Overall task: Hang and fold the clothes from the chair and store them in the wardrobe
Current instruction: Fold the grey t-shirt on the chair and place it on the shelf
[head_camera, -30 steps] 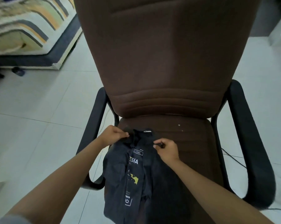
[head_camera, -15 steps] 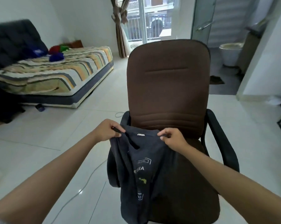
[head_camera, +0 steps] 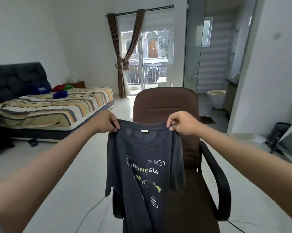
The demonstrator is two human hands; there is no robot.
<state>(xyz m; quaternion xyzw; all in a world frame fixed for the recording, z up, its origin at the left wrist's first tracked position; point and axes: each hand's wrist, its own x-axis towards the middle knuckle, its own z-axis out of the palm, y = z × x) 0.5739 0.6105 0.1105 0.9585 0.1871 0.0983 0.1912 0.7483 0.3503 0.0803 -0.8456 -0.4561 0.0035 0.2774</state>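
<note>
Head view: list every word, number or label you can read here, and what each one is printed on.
"Est. 1945": boxed, on the dark T-shirt chest.
"DONESIA": large white and yellow letters below it; a fold hides the start.
Small line under that word: too blurred to read.
Neck tag: no text legible.
Small logo box near the hem: unreadable.

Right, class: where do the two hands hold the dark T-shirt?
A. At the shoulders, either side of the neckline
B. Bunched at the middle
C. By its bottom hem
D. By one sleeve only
A: the left hand and right hand each pinch the T-shirt beside its neckline, so it hangs open before the office chair.
</note>
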